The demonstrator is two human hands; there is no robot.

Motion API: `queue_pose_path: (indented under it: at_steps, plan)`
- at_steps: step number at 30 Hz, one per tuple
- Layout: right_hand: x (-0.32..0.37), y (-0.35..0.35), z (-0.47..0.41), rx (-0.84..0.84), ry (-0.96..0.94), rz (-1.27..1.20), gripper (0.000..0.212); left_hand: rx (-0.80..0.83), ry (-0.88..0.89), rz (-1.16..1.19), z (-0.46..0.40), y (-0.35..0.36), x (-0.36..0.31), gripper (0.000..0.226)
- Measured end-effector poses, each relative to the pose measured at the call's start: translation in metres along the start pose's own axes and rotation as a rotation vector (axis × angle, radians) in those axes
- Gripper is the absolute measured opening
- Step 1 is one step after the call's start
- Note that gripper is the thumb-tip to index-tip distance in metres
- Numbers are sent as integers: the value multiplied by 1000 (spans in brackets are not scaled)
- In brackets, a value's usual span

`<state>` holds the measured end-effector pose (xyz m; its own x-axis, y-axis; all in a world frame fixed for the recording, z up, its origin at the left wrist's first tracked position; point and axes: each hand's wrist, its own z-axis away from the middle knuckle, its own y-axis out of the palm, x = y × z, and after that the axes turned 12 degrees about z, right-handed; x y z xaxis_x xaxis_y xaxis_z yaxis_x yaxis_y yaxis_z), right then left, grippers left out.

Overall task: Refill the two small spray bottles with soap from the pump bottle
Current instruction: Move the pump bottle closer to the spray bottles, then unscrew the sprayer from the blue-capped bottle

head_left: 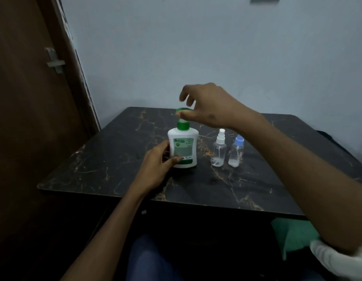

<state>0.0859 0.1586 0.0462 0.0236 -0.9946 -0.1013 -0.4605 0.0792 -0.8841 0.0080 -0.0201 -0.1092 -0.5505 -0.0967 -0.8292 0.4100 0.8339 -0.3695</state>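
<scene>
Soap is the job here, and it sits in the pump bottle (182, 148), the white one with the green top. But start big. A dark table (115, 159) fills the middle. A brown door (34, 118) stands at 9 o'clock and a pale wall (216, 47) at 12.

The pump bottle stands upright near the middle of the table. The left hand (157, 165) holds its side, fingers curled round the low part, coming in from 8 o'clock. The right hand (204, 106) is up at the green pump head (182, 111), reaching in from 3 o'clock. Its thumb touches the head and the other fingers are bent and loose above it. I cannot tell if it has a firm hold yet.

Two small spray bottles stand at 3 o'clock of the pump bottle, close to each other. One has a white top (219, 149). One has a blue top (236, 152). Both are nearly empty and both tops are on.

I think this is the first step: opening the pump. Next, a small bottle needs its top off and must go under the spout.
</scene>
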Motion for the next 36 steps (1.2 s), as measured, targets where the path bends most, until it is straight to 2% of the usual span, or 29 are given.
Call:
queue_pose_path:
  at_steps: [3, 7, 10, 14, 16, 19, 22, 24, 25, 27, 28, 29, 32, 34, 36]
  plan:
    - [-2, 0, -19, 101, -71, -15, 42, 6, 3, 30, 1, 0, 2, 37]
    - [-6, 6, -25, 104, -109, 1, 31, 1, 13, 38, -2, 0, 6, 37]
    - [-15, 7, -25, 109, -106, -91, 26, 14, 0, 42, -3, -1, 8, 38]
    - [-22, 7, -23, 158, -100, -222, 29, 21, -12, 64, -3, 0, 7, 35]
    - [-27, 6, -18, 169, -102, -251, 39, 20, -24, 72, -3, 0, 6, 36]
    - [-50, -1, 10, 66, -6, -340, 51, 20, -42, 29, -1, 0, 5, 36]
    - [-82, 2, 60, -48, 166, -229, 42, 23, -95, 7, 5, -2, -5, 48]
    - [-96, 15, 88, 6, 260, -121, 39, -62, -86, -64, 12, -3, -16, 64]
    - [-101, 25, 97, 44, 271, -91, 38, -167, -64, -120, 18, -2, -24, 68]
    - [-104, 42, 106, 102, 260, -76, 32, -434, 61, -143, 38, 9, -47, 59]
    - [-103, 49, 106, 117, 249, -69, 26, -513, 143, -112, 48, 21, -63, 49]
    - [-102, 54, 105, 124, 236, -54, 20, -526, 212, -79, 57, 35, -77, 39]
    - [-100, 58, 101, 112, 228, -21, 16, -350, 294, -6, 68, 82, -96, 26]
    - [-98, 45, 103, 100, 251, -5, 16, -247, 259, 20, 63, 106, -97, 30]
    - [-94, 23, 112, 85, 284, -16, 21, -209, 222, 1, 57, 123, -99, 42]
